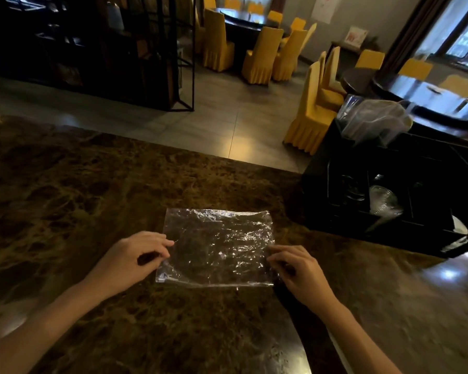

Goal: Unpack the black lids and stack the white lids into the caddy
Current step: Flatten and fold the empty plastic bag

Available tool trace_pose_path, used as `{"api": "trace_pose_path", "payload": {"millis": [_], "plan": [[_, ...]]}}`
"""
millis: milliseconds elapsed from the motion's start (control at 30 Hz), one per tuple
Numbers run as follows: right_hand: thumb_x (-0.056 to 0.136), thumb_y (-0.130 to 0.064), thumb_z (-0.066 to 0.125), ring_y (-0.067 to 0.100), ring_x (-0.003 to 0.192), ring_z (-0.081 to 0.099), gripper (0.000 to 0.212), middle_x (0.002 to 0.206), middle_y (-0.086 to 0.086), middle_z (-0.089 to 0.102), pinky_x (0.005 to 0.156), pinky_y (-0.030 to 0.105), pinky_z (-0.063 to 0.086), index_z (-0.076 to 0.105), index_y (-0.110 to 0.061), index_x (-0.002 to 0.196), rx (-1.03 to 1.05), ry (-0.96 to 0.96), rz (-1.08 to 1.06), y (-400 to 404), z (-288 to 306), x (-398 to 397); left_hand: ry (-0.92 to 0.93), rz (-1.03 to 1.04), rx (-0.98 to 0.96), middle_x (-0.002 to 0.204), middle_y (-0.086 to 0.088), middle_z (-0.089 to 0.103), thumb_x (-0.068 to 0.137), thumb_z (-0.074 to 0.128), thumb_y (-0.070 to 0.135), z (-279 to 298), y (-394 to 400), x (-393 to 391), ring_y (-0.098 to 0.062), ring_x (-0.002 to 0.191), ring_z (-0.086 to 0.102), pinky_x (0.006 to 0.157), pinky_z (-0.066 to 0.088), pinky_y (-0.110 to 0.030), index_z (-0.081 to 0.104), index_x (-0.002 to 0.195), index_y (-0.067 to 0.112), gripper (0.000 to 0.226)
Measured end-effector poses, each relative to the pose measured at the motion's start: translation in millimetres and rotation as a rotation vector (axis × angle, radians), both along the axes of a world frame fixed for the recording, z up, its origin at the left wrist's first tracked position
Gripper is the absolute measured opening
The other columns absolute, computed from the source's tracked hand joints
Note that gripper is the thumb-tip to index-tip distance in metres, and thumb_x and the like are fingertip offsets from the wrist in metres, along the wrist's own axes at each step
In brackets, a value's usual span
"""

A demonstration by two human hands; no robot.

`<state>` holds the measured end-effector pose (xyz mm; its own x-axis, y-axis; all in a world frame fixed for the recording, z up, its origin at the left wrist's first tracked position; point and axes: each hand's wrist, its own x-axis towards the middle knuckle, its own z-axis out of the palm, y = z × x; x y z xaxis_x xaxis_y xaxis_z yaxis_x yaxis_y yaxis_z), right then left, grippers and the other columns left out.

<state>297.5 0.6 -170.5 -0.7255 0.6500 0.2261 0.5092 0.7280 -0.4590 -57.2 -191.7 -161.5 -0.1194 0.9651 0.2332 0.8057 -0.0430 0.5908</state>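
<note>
On the brown marbled stone counter (65, 190), a crinkled, flat, clear plastic bag (216, 245) lies spread directly in front of you, with your left hand (135, 259) pinching its left edge between curled fingers and your right hand (295, 267) pinching its right edge the same way. The black compartmented caddy (389, 201) stands on the counter to your right, well apart from the bag; one compartment holds a translucent white lid (384, 202), and crumpled clear plastic wrapping (376, 120) sits at its far end.
</note>
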Motion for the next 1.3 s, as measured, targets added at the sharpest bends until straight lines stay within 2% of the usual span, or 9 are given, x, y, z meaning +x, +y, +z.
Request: {"api": "trace_pose_path", "payload": {"millis": [200, 333, 500, 567, 667, 800, 900, 1000, 1300], "plan": [[0.091, -0.003, 0.069, 0.011, 0.122, 0.054, 0.037, 0.134, -0.018, 0.065, 0.099, 0.030, 0.053, 0.077, -0.028, 0.117, -0.017, -0.101, -0.011, -6.0, 2.4, 2.0, 0.089, -0.009, -0.058, 0.118, 0.021, 0.069, 0.080, 0.080, 0.000, -9.6, -6.2, -2.6, 0.004, 0.121, 0.056, 0.101, 0.035, -0.001, 0.078, 0.094, 0.033, 0.036], [0.084, 0.011, 0.062, 0.013, 0.128, 0.046, 0.059, 0.141, -0.021, 0.058, 0.101, 0.022, 0.044, 0.073, -0.030, 0.124, -0.050, -0.201, 0.019, -6.9, 7.1, 5.4, 0.123, -0.016, -0.080, 0.119, 0.024, 0.066, 0.084, 0.066, -0.010, -12.6, -7.8, -5.3, 0.004, 0.123, 0.052, 0.105, 0.036, -0.010, 0.078, 0.092, 0.034, 0.046], [0.084, 0.010, 0.061, 0.016, 0.127, 0.048, 0.047, 0.130, -0.011, 0.067, 0.103, 0.033, 0.050, 0.076, -0.025, 0.113, -0.020, -0.141, -0.013, -4.4, 20.6, -8.0, 0.128, 0.002, -0.054, 0.108, 0.022, 0.068, 0.086, 0.068, 0.000, 2.3, 9.5, 8.1, 0.007, 0.115, 0.049, 0.090, 0.043, -0.007, 0.075, 0.089, 0.032, 0.033], [0.083, 0.008, 0.063, 0.018, 0.128, 0.050, 0.047, 0.128, -0.009, 0.068, 0.102, 0.037, 0.051, 0.075, -0.023, 0.116, 0.011, -0.073, -0.039, -2.4, 27.3, -27.5, 0.115, 0.028, 0.018, 0.107, 0.015, 0.068, 0.087, 0.067, 0.004, 10.1, 27.7, 18.7, 0.001, 0.113, 0.051, 0.089, 0.050, -0.017, 0.072, 0.095, 0.028, 0.025], [0.092, -0.009, 0.063, 0.018, 0.140, 0.042, 0.047, 0.144, -0.006, 0.061, 0.115, 0.042, 0.041, 0.063, -0.026, 0.137, 0.083, -0.075, -0.029, -1.9, 30.3, -75.3, 0.116, 0.114, 0.029, 0.128, 0.003, 0.063, 0.096, 0.059, 0.021, 17.9, 64.7, 40.6, -0.012, 0.130, 0.048, 0.104, 0.048, -0.033, 0.065, 0.123, 0.019, 0.027], [0.109, -0.042, 0.033, 0.020, 0.159, 0.015, 0.052, 0.169, 0.000, 0.029, 0.128, 0.045, 0.018, 0.035, -0.024, 0.159, 0.054, -0.211, -0.031, -2.2, 14.4, -134.9, 0.204, 0.201, -0.214, 0.164, -0.001, 0.029, 0.106, 0.034, 0.039, 11.2, 103.3, 67.5, -0.019, 0.154, 0.016, 0.124, 0.020, -0.042, 0.032, 0.155, 0.018, 0.052], [0.110, -0.045, 0.022, 0.020, 0.160, 0.001, 0.058, 0.173, 0.002, 0.013, 0.127, 0.042, 0.002, 0.019, -0.025, 0.164, 0.034, -0.348, -0.035, -3.3, -7.5, -149.7, 0.259, 0.209, -0.371, 0.169, 0.001, 0.011, 0.107, 0.018, 0.044, -5.3, 108.0, 76.1, -0.019, 0.155, 0.002, 0.126, 0.007, -0.044, 0.017, 0.159, 0.023, 0.056], [0.108, -0.052, 0.014, 0.020, 0.160, -0.002, 0.062, 0.174, 0.000, 0.004, 0.124, 0.039, -0.004, 0.007, -0.028, 0.165, 0.028, -0.404, -0.068, -8.7, -24.6, -147.7, 0.353, 0.206, -0.377, 0.169, 0.003, 0.003, 0.105, 0.010, 0.049, -22.3, 99.5, 77.7, -0.019, 0.155, -0.002, 0.126, 0.003, -0.043, 0.008, 0.160, 0.027, 0.059], [0.095, -0.075, 0.007, 0.022, 0.160, -0.007, 0.080, 0.174, -0.001, -0.002, 0.128, 0.045, -0.001, 0.004, -0.034, 0.164, 0.003, -0.365, -0.321, -13.5, -31.6, -127.9, 0.422, 0.330, -0.301, 0.168, 0.006, 0.012, 0.098, 0.007, 0.062, -41.0, 89.3, 68.8, -0.021, 0.155, 0.006, 0.125, 0.008, -0.047, 0.012, 0.158, 0.040, 0.064]]}}
